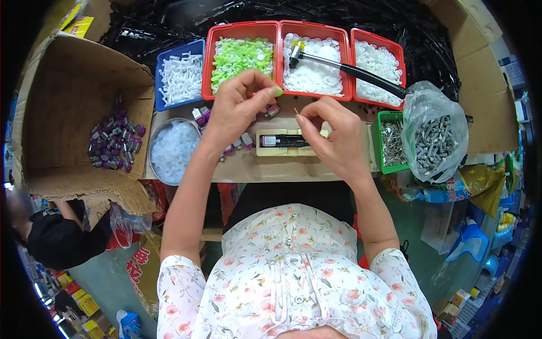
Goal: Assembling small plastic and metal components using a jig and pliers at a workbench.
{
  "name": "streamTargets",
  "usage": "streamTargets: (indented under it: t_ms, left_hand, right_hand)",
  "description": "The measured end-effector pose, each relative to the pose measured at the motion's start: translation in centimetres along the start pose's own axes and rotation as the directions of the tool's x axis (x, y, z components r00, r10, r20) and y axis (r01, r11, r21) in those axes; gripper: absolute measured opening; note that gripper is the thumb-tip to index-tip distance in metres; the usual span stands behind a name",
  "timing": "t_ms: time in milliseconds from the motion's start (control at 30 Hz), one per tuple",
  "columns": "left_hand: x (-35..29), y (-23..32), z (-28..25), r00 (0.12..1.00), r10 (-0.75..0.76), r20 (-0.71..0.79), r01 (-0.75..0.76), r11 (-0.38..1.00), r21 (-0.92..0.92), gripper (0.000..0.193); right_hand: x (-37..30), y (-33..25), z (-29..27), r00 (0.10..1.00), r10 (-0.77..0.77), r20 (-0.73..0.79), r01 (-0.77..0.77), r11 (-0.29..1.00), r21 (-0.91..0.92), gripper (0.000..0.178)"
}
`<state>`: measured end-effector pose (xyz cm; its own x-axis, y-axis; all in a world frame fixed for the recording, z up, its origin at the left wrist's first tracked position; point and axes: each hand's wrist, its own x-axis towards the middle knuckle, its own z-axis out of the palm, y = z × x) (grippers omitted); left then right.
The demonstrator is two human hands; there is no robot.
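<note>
Two bare hands work above the near edge of the brown table (pixel 248 173). The left hand (pixel 236 107) has thumb and forefinger pinched together around a small light-green plastic piece (pixel 277 91), held up just in front of the red trays. The right hand (pixel 337 134) is lower, its thumb and forefinger closed on a thin pin-like piece (pixel 296 111); its other fingers are curled.

Partly under the right hand, near the middle of the table's near edge, sits a cream rectangular block (pixel 282 152); in its groove lie a black elongated part (pixel 291 140) and a silver metal piece (pixel 269 141) at the left end.

Toward the table's far edge stand a blue plastic tray (pixel 180 104) of white pieces and three red plastic trays (pixel 243 24), the leftmost with green and white pieces, the others with white. A black-handled hammer (pixel 372 79) lies across the middle and right red ones.

By the near left corner is a round metal bowl (pixel 150 151) of translucent pieces; toward the right edge, a green plastic tray (pixel 390 168) of metal pins touches a clear plastic bag (pixel 430 95) of grey parts.
</note>
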<state>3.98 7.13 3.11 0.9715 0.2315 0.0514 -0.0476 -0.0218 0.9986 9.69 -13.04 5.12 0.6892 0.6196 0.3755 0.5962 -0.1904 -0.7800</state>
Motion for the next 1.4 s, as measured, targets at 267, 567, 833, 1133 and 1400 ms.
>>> streamTargets:
  t_ms: [267, 567, 833, 1133, 1400]
  left_hand:
    - [-2.6, -0.7, 2.2, 0.998, -0.045, -0.042, 0.035, 0.976, -0.213, 0.019]
    - [-3.3, -1.5, 1.6, 0.997, -0.076, -0.025, 0.070, 0.980, -0.188, 0.021]
    - [-3.9, -1.7, 1.0, 0.998, -0.058, 0.001, 0.057, 0.979, -0.194, 0.020]
    - [-4.1, -1.8, 1.2, 0.999, -0.018, -0.034, 0.011, 0.978, -0.208, 0.016]
    - [-4.0, -2.0, 1.8, 0.995, -0.083, -0.050, 0.068, 0.965, -0.254, 0.014]
  right_hand:
    - [0.1, 0.8, 1.0, 1.000, -0.010, 0.026, 0.009, 1.000, 0.026, 0.008]
    - [-0.1, 0.4, 0.8, 0.994, 0.007, 0.108, -0.008, 1.000, 0.010, 0.008]
    - [0.0, 0.0, 0.8, 0.990, -0.013, 0.144, 0.017, 1.000, -0.024, 0.009]
    - [-0.1, 0.1, 0.7, 0.982, 0.001, 0.188, -0.004, 1.000, 0.016, 0.008]
    - [-0.3, 0.4, 0.4, 0.979, -0.021, 0.202, 0.008, 0.998, 0.067, 0.006]
